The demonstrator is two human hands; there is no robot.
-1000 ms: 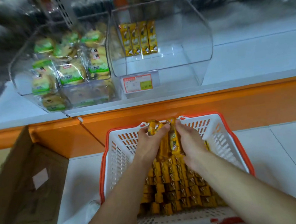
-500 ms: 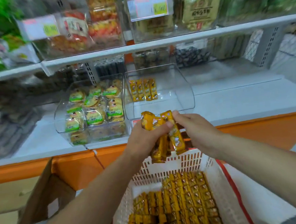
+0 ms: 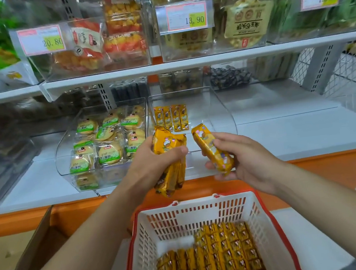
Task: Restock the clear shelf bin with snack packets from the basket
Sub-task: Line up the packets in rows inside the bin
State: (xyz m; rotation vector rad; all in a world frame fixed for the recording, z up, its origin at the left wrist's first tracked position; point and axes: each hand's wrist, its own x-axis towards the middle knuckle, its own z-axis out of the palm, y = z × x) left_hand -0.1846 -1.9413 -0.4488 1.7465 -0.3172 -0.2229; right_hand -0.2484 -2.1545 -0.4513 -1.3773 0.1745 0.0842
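In front of the lower shelf, above the white basket with its red rim, a bundle of yellow snack packets is gripped in the left hand, and a single packet is held tilted in the curled fingers of the right hand. Just behind them the clear shelf bin is seen, with four packets stood in a row at its back. More packets are packed in rows in the basket. A bin of green-labelled biscuits is set just beside the clear bin.
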